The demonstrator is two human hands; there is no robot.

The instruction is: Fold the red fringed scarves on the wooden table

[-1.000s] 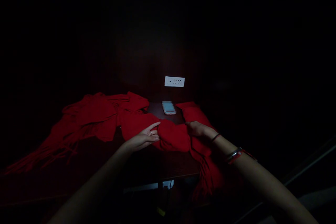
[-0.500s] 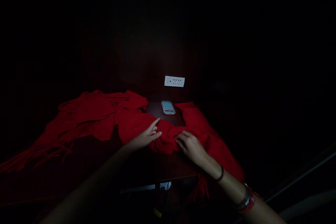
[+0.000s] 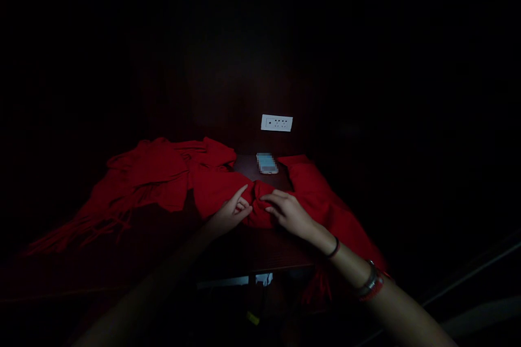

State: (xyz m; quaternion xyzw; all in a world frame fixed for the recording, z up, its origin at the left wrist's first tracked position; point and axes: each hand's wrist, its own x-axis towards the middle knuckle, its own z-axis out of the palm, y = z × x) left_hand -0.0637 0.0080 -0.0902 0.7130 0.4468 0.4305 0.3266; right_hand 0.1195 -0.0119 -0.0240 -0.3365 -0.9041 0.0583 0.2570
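A long red fringed scarf (image 3: 220, 190) lies across the dark table, bunched into folds between my two hands. My left hand (image 3: 234, 211) rests against the near side of the bunch, thumb and index finger apart and the other fingers curled; no cloth shows in its grasp. On the right of the bunch, my right hand (image 3: 288, 211) has its bent fingers closed on the scarf's gathered cloth. The fabric under its fingertips is partly hidden. To the left the scarf spreads in a crumpled heap with loose fringe; to the right it hangs over the front edge.
A phone (image 3: 267, 163) lies on the table (image 3: 244, 165) behind the bunched cloth. Above it a white socket panel (image 3: 277, 123) is fixed to the dark wall. Under the table edge a small yellow object (image 3: 253, 318) shows dimly. Most surroundings are too dark to make out.
My right hand has moved left, closer to my left hand, and the bunch between them is narrower. The whole view has shifted slightly.
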